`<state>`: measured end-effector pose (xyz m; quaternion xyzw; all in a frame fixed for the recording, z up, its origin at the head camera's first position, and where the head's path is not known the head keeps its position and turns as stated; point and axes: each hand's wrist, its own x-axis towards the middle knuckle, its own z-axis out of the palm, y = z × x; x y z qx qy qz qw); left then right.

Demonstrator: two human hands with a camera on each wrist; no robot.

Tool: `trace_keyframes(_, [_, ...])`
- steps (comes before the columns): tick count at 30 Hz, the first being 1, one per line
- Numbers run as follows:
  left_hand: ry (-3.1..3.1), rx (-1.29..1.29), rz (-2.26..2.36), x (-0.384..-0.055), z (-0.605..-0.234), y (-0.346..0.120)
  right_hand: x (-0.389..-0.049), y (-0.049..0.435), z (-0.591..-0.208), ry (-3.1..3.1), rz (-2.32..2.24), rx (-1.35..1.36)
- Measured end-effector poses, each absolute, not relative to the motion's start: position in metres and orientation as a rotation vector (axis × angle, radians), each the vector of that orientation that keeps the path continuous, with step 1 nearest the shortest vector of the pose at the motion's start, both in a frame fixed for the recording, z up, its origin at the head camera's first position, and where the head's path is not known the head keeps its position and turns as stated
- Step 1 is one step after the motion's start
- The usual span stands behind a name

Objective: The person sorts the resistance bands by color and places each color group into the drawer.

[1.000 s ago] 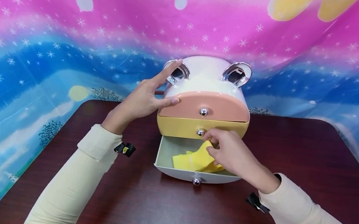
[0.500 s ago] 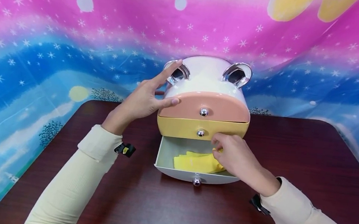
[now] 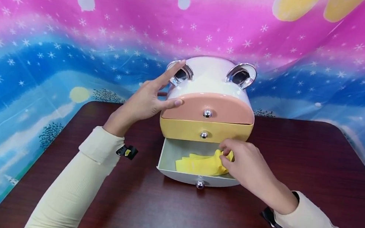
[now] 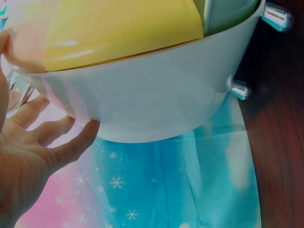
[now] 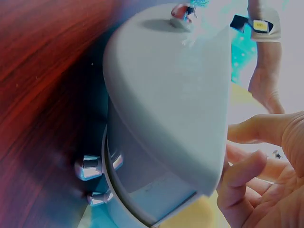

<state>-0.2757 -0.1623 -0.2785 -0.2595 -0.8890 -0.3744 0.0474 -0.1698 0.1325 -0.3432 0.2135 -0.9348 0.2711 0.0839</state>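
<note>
A toy-like drawer cabinet [image 3: 210, 76] with a white rounded top and silver ear-shaped loops stands on the table. Its lowest, pale grey-green drawer [image 3: 176, 177] is pulled out. Inside lies a folded yellow cloth [image 3: 197, 164]. My right hand [image 3: 251, 167] reaches in over the drawer's right side and pinches a raised end of the cloth between thumb and fingers. The left hand [image 3: 142, 98] rests on the cabinet's left side, thumb on the front edge and fingers extended; the left wrist view shows its fingertips pressed to the white side wall [image 4: 152, 95].
Above the pulled-out drawer are a closed yellow drawer [image 3: 181, 128] and a closed peach drawer [image 3: 186, 109], each with a silver ball knob. The dark red wooden table [image 3: 158, 215] runs back to a pink and blue snowflake backdrop [image 3: 129, 19].
My right hand has moved right and slightly nearer along the drawer. The cloth end first dropped flat, and now its right end is raised in the fingers. The left hand has stayed put.
</note>
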Motion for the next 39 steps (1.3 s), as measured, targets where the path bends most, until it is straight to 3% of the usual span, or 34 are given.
trace_keyframes(15, [-2.692, -0.802, -1.130, -0.276, -0.276, -0.163, -0.144, 0.125, -0.354, -2.580, 0.859, 0.758])
trace_keyframes(28, [-2.702, -0.790, -1.130, -0.281, -0.277, -0.163, -0.125, 0.117, -0.383, -2.287, 0.802, 1.016])
trace_keyframes(39, [-2.705, -0.786, -1.146, -0.281, -0.278, -0.162, -0.121, 0.109, -0.406, -2.401, 0.617, 1.041])
